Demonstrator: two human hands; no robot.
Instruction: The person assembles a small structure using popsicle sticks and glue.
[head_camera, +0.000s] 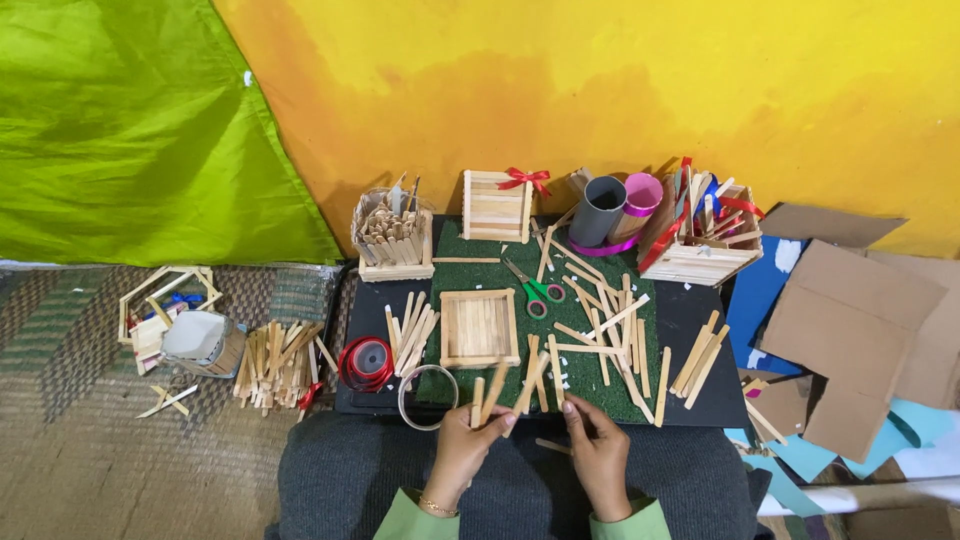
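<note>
Head view, left hand: the left hand (458, 450), low in the centre of the frame, is closed around a few flat wooden craft sticks (493, 393), which fan upward from its fingers.
Head view, right hand: the right hand (597, 452), just right of it, pinches the lower end of one stick in the same bunch; whether it grips firmly I cannot tell.
Where the sticks are: bottom centre, over the near edge of the black board (690, 320), just below the square stick tray (479, 327).
Handling: the sticks look light, thin and stiff, likely to snap if bent; smooth enough to slide against each other, so best held by the flat faces near one end.
Around them: green mat (470, 250) with loose sticks, green-handled scissors (535, 292), a red ribbon spool (367, 362), a clear tape ring (428, 397) by the left hand.
Upper part: stick boxes, a grey cup (598, 211), yellow wall.
</note>
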